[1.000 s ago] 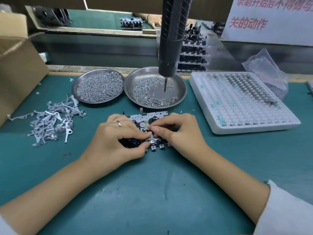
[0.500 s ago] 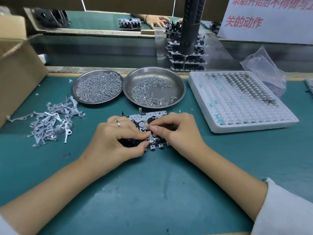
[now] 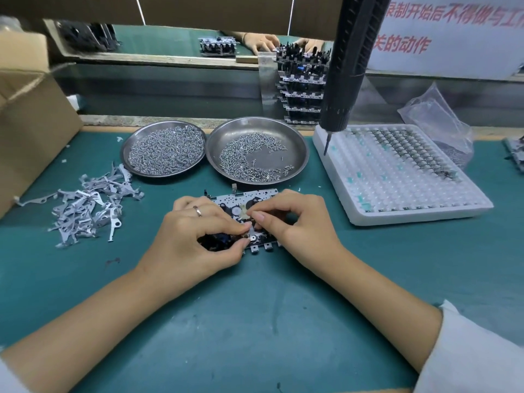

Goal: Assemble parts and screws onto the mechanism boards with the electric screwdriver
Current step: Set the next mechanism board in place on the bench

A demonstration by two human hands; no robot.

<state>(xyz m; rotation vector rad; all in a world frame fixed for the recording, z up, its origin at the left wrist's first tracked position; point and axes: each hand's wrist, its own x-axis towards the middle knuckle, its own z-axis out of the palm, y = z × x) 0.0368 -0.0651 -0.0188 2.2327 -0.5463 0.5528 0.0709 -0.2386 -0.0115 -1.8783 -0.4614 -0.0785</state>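
A metal mechanism board (image 3: 241,198) lies flat on the green mat in front of me. My left hand (image 3: 195,236) covers its left half, thumb and forefinger pinching at a small part near the board's front edge. My right hand (image 3: 297,222) curls over the right half, its fingertips meeting the left ones at that same spot. What the fingers pinch is too small to tell. The black electric screwdriver (image 3: 344,80) hangs free above the tray, bit pointing down, with no hand on it.
Two steel dishes of screws (image 3: 164,150) (image 3: 256,156) sit behind the board. A heap of grey metal levers (image 3: 85,205) lies left, a white foam tray of small parts (image 3: 402,171) right. A cardboard box (image 3: 25,117) stands far left. Stacked boards (image 3: 303,89) and another person's hands lie beyond.
The hanging screwdriver has swung from over the right screw dish to the right, above the foam tray. Both hands stay on the board, barely moved.
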